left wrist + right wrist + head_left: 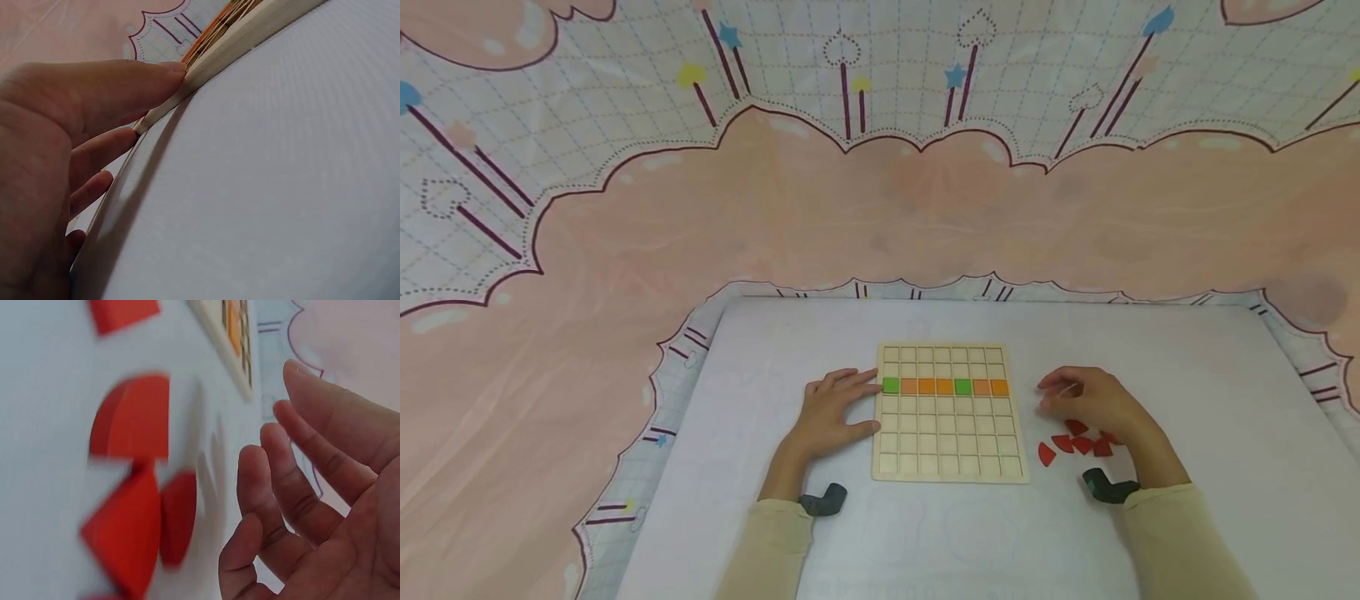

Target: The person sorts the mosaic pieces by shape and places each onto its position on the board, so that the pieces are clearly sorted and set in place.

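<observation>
A pale wooden grid board [951,482] lies flat on the white table, with one row of coloured squares across it: green squares [891,386] among orange ones [945,387]. At its left edge is my left hand [833,414], fingers spread and thumb and fingertips touching the rim; the left wrist view shows the thumb [150,82] against the board's side [225,53]. To the right of the board, my right hand [1093,402] hovers over several red wedge-shaped pieces [1063,443]. Its fingers [253,472] are loosely bent, and nothing shows between them and the thumb.
The white table [955,542] ends at a far edge, beyond which hangs a pink patterned cloth [925,208]. A dark wrist device [826,500] sits at the left cuff, and another dark device [1108,487] at the right cuff.
</observation>
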`<state>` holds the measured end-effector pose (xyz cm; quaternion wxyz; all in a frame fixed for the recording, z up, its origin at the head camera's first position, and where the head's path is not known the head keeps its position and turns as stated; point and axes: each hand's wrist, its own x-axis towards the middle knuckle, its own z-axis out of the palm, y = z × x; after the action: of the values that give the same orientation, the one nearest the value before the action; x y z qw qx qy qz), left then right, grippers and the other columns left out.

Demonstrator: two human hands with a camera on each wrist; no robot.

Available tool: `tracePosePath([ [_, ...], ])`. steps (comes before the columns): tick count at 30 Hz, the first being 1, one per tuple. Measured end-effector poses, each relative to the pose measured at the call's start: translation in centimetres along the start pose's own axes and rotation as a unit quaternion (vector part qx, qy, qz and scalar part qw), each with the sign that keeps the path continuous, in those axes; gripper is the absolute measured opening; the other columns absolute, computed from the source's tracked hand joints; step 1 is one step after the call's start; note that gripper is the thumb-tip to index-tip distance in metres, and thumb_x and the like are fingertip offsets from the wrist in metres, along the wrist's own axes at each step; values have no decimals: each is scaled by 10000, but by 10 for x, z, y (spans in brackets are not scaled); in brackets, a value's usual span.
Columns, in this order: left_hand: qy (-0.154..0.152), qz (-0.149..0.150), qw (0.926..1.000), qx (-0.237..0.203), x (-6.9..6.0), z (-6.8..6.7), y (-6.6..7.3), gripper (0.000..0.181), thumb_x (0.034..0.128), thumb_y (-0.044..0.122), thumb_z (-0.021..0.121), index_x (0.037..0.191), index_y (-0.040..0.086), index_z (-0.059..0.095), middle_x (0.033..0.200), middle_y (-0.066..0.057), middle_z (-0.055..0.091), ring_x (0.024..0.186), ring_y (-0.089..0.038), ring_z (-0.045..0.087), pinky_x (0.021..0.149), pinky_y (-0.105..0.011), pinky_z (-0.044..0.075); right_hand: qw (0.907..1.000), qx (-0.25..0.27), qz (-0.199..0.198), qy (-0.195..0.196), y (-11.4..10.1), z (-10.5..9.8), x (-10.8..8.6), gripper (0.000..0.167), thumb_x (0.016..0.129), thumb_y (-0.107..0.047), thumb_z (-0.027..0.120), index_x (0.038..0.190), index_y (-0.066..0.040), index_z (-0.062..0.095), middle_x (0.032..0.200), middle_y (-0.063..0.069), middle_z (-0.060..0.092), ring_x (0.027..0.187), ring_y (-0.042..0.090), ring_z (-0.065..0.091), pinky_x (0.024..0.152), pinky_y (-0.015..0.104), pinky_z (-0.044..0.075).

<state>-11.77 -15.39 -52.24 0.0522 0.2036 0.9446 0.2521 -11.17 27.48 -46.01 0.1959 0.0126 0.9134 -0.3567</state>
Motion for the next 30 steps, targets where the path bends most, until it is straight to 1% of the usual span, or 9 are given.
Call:
tracePosePath([
  [3, -28, 24, 10000, 18, 0, 0, 0, 608, 860, 517, 708, 1428, 331, 597, 1612, 164, 411, 1509, -183, 308, 1054, -496, 275, 9998, -197, -31, 90, 7, -6, -6, 329, 887, -328, 774, 1169, -170, 719, 1037, 53, 697, 940, 227, 613, 726, 318, 520],
  [8, -30, 71, 10000, 22, 0, -1, 0, 613, 864, 525, 700, 1433, 323, 593, 1613, 155, 412, 1508, -193, 313, 1049, -495, 279, 9996, -240, -60, 114, 22, -16, -14, 339, 882, -339, 783, 1164, -157, 728, 1067, 62, 696, 979, 240, 602, 732, 322, 522],
  [11, -3, 86, 10000, -7, 0, -2, 0, 613, 859, 514, 708, 1427, 312, 601, 1609, 142, 423, 1504, -201, 323, 1044, -502, 278, 9993, -338, -112, 81, 33, -23, -18, 332, 879, -346, 787, 1147, -155, 739, 1055, 57, 698, 991, 244, 598, 746, 327, 507],
  [19, -104, 55, 9999, -4, 1, -1, 0, 622, 867, 525, 701, 1441, 318, 586, 1618, 162, 402, 1512, -193, 306, 1064, -505, 271, 9975, -697, -118, -29, 60, -39, -28, 303, 890, -353, 775, 1111, -145, 755, 1041, 30, 695, 1015, 238, 575, 779, 341, 476],
  [24, -81, 51, 9999, 40, 2, -1, -1, 619, 862, 519, 706, 1439, 326, 587, 1613, 172, 405, 1509, -189, 313, 1072, -509, 273, 9970, -726, -115, -250, 71, -45, -32, 302, 877, -310, 793, 1110, -121, 755, 1043, 53, 667, 1000, 243, 547, 776, 349, 469],
  [28, -87, 26, 10000, 36, 1, -1, 0, 617, 860, 514, 707, 1436, 325, 590, 1613, 166, 408, 1509, -191, 316, 1074, -510, 272, 9965, -676, -79, -476, 76, -46, -33, 324, 829, -284, 839, 1104, -136, 753, 1084, 70, 659, 1035, 274, 548, 796, 351, 490],
  [30, -101, 18, 9999, 20, 0, -1, 0, 617, 860, 511, 707, 1436, 323, 590, 1614, 163, 407, 1510, -192, 314, 1075, -508, 271, 9962, -688, -119, -523, 77, -45, -33, 332, 812, -269, 852, 1102, -146, 748, 1117, 71, 659, 1059, 287, 550, 811, 351, 502],
])
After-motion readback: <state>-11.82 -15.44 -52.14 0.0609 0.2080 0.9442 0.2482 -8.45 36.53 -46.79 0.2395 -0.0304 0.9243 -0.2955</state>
